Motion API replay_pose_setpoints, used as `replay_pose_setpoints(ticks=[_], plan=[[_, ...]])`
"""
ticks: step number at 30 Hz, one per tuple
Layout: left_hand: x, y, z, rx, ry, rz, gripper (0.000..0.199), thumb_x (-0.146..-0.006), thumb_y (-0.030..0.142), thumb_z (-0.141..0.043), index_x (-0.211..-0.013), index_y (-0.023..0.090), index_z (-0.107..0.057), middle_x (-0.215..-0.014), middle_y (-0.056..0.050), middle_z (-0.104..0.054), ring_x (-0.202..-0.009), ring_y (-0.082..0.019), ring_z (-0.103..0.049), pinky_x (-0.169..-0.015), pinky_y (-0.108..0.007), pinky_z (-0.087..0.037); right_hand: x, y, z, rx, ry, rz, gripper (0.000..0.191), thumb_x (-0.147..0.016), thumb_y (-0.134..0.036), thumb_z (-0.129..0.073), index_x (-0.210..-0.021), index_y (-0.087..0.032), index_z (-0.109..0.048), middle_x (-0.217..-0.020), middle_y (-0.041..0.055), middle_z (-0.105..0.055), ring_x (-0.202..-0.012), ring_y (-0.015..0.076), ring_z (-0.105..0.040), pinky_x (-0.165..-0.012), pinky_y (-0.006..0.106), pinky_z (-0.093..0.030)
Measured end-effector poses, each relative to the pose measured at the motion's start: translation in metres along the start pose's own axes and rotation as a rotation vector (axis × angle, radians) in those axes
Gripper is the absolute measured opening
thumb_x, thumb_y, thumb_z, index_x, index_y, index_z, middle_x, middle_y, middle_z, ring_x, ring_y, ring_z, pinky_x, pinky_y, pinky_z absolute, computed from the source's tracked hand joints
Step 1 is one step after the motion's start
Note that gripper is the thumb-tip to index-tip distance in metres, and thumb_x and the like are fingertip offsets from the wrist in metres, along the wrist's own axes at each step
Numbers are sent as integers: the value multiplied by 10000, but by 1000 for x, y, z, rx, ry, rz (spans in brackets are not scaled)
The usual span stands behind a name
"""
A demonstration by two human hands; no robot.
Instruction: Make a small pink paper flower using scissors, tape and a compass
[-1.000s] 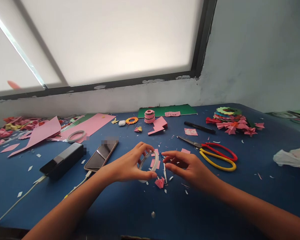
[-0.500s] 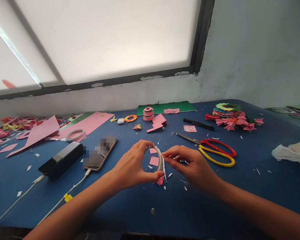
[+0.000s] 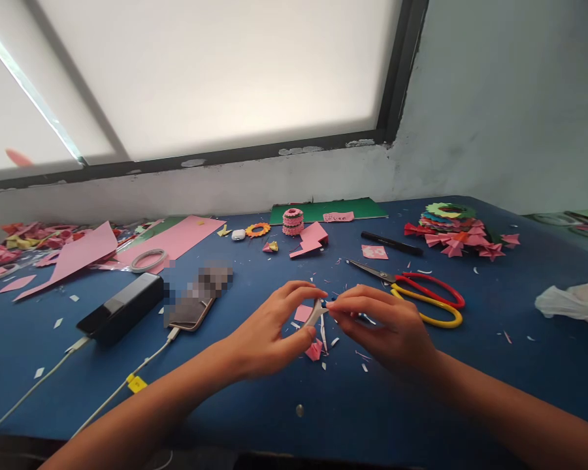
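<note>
My left hand (image 3: 269, 333) grips a narrow roll of white tape (image 3: 313, 316) between thumb and fingers, tilted above the blue table. Pinched close against the roll's right side, my right hand (image 3: 385, 326) has thumb and forefinger on the tape's end, and a short piece stretches from the roll to these fingertips. Below the roll lie a pink paper square (image 3: 302, 313), a crumpled or folded pink piece (image 3: 315, 350) and white paper slivers. Scissors (image 3: 372, 270) with red and yellow handles rest open just beyond my right hand.
To the left are a phone (image 3: 191, 313) and a black box-like device (image 3: 122, 307), both with cables. A second tape roll (image 3: 147, 260) lies on pink paper. Behind stand stacked pink rings (image 3: 293, 222) and a black pen (image 3: 392, 243). Paper flowers (image 3: 451, 238) lie at right.
The roll has turned in my left hand, so its ring now shows more edge-on. My right fingertips have a short piece of tape pulled out from it. The view has shifted slightly.
</note>
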State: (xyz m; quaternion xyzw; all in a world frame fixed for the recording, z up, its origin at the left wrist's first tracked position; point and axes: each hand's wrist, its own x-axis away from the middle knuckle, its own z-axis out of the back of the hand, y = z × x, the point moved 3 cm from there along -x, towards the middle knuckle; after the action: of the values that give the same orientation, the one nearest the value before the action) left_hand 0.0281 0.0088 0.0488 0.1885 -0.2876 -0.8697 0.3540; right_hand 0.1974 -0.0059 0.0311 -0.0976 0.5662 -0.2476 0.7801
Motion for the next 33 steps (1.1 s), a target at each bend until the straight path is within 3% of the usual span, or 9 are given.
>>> replay_pose_setpoints(ticks=[3,7,11,14,17,21,23,27,33], plan=[[1,-1,-2,26,-2,52,356,-885,312,-458,-1240,283,-453,-1318,-57,-460,-1241,-237,-422,-1035,-427,-353,-1,0,0,2,2,20,180,-783,-53,-615,-900,-185,-652,-771,37,-662,-655,116,-624,-573,226,-535],[0,-1,-2,-35,42,64,515,-759,456,-635,-1212,265,-482,-1271,-75,-502,-1171,-268,-487,-982,-437,-408,0,0,1,51,9,94,163,-776,-53,-624,-887,-169,-655,-746,42,-672,-640,119,-632,-587,229,-538],[-1,2,0,-113,88,19,454,-798,410,-601,-1205,240,-498,-1250,-98,-518,-1147,-266,-511,-964,-442,-423,5,-5,3,125,16,141,214,-792,-89,-621,-972,-203,-643,-779,31,-705,-652,123,-652,-610,233,-544],[0,3,1,-162,118,8,411,-820,378,-574,-1201,236,-513,-1247,-101,-526,-1124,-264,-530,-942,-445,-445,3,-5,11,166,11,27,298,-828,-154,-587,-1107,-258,-596,-805,2,-715,-625,121,-647,-603,245,-538],[1,2,3,-194,130,10,403,-838,374,-549,-1215,235,-523,-1282,-108,-518,-1142,-269,-525,-949,-456,-443,-7,8,31,344,-109,-138,186,-860,-281,-526,-994,-260,-654,-797,14,-717,-618,146,-642,-623,290,-516],[0,-6,2,-193,94,46,404,-872,379,-500,-1260,266,-507,-1340,-85,-506,-1182,-268,-511,-968,-460,-432,-6,65,73,762,-609,-680,304,-811,-471,-493,-901,-243,-673,-812,55,-707,-696,246,-644,-546,331,-442],[-3,-12,3,-177,110,45,335,-905,328,-449,-1211,242,-554,-1264,-82,-578,-1113,-240,-568,-934,-415,-463,4,93,94,897,-771,-907,264,-716,-457,-585,-687,-198,-628,-727,100,-680,-648,287,-634,-484,325,-390],[-8,-24,12,-198,235,88,274,-921,253,-411,-1073,184,-630,-1000,-81,-692,-848,-194,-651,-745,-323,-518,17,122,107,873,-842,-973,285,-617,-450,-660,-602,-205,-515,-694,111,-652,-633,288,-616,-460,305,-351],[-8,-24,23,-257,333,142,274,-879,390,-492,-967,182,-648,-772,-33,-682,-626,-155,-591,-554,-264,-448,19,127,105,769,-821,-918,309,-672,-480,-605,-631,-210,-460,-663,64,-626,-594,224,-586,-471,289,-355]])
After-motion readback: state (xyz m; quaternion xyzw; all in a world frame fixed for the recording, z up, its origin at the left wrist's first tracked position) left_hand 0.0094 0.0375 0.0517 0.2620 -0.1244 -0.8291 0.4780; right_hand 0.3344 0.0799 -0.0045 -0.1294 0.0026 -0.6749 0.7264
